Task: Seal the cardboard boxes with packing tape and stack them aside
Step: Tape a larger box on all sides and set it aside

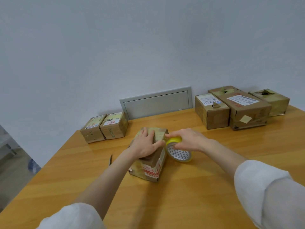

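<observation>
Cardboard box (148, 169), brown with red and white printed labels, stands in the middle of a yellow wooden bench (181, 195). We see the left hand (145, 144) pressing flat on its top, fingers straight and spread. The right hand (188, 139) curls around a yellow roll of packing tape (179, 152), held just beside the box's right side. A thin dark tool (110, 160) lies on the bench left of the left forearm. A pair of small labelled boxes (112, 128) sits side by side at the far left edge. Three larger boxes (244, 109) are grouped together at the far right.
</observation>
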Action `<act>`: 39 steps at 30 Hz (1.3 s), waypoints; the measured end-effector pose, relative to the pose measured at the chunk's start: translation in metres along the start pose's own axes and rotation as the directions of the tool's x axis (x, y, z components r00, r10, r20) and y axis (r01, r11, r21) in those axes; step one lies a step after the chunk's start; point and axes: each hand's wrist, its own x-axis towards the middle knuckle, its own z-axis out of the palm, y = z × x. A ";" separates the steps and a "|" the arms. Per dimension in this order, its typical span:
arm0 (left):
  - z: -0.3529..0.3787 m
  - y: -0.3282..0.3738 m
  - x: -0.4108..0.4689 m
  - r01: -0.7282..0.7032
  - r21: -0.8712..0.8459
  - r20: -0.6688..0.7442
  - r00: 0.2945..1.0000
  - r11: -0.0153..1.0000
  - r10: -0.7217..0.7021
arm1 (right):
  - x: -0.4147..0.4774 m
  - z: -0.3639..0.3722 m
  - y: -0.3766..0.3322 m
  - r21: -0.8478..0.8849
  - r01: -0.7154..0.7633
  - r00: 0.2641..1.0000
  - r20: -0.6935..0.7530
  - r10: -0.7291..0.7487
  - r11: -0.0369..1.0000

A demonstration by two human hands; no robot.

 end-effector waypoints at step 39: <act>-0.006 -0.024 -0.038 0.190 -0.883 0.151 0.981 0.430 -0.123 | -0.033 -0.077 0.014 0.194 0.045 0.999 -0.013 -0.044 0.980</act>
